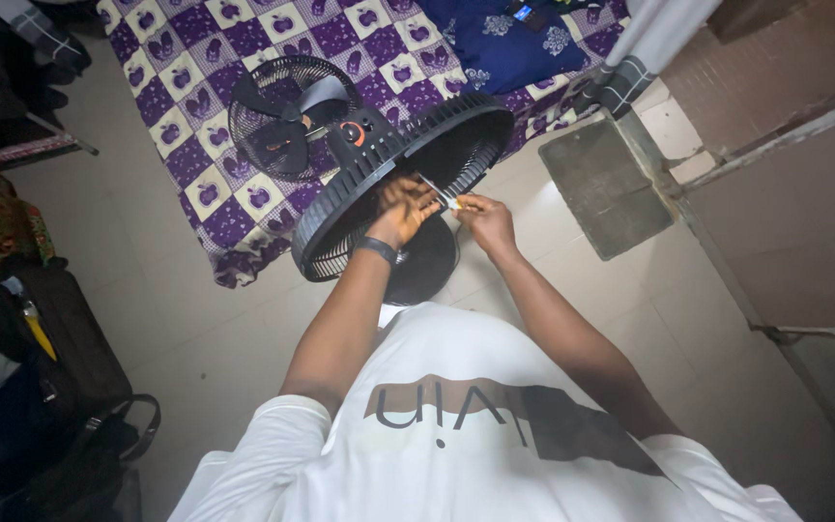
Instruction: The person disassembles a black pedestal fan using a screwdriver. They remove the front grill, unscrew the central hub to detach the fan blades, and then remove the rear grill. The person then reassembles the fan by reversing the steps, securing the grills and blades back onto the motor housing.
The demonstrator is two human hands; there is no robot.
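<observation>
Nearest the camera is the person's white shirt (pixel 456 435), from which both bare forearms reach forward over the pale tiled floor (pixel 195 319). The left hand (pixel 403 208), with a dark band (pixel 377 250) at the wrist, has its fingers curled down onto the rim of the black round fan guard (pixel 340 208), gripping it where the ribbed ring meets the open centre. The right hand (pixel 485 220) sits just beside it, fingers pinched together around the handle end of a thin, pale tool (pixel 440 193), which looks like a small screwdriver, though it is too small to tell for certain. The tool's slim shaft slants up and left, its tip lying at the left fingers on the guard's rim.

The guard stands tilted on edge between the hands and the bed, with a dark round base (pixel 424 263) directly under it on the floor. Just behind the guard lies the black fan head (pixel 292 114) with its blades and wire cage, an orange knob (pixel 353 132) on its housing, resting on a purple and white checked bedsheet (pixel 186 87). Farther right a grey slab (pixel 603 184) lies on the floor.
</observation>
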